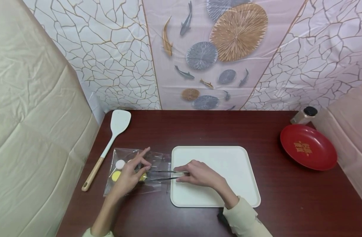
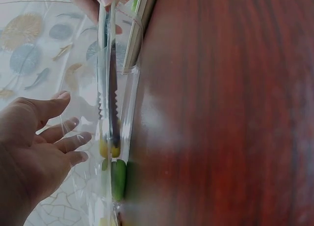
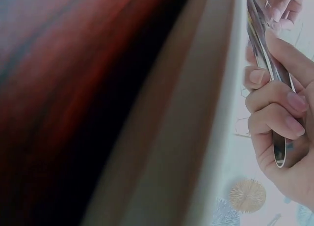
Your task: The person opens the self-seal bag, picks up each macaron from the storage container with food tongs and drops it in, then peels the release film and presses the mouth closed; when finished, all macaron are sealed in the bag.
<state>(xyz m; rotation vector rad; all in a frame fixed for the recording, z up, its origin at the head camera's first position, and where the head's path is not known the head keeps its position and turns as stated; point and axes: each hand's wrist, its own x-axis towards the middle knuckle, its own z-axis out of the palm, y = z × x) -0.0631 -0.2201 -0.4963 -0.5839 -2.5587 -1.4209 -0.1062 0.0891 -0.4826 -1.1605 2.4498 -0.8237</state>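
A clear plastic bag (image 1: 161, 187) lies flat left of the tray, holding a yellow round piece (image 1: 116, 176), a white round piece (image 1: 120, 164) and a green piece (image 2: 118, 179). My right hand (image 1: 197, 172) grips metal tongs (image 1: 164, 171), whose arms reach into the bag. Their tips stand at another yellow piece (image 1: 143, 177); the left wrist view cannot settle how firmly they clasp it. Over the bag, my left hand (image 1: 129, 174) has its fingers extended and spread, thumb apart, close to the film. The cream rectangular tray (image 1: 210, 158) lies beneath my right hand.
At the left lies a white spatula (image 1: 120, 121) with a wooden handle. A red plate (image 1: 320, 148) with gold lettering leans at the right, before a black-lidded jar (image 1: 303, 116). Patterned cloth (image 1: 116, 65) hangs behind the dark wooden table (image 1: 157, 128).
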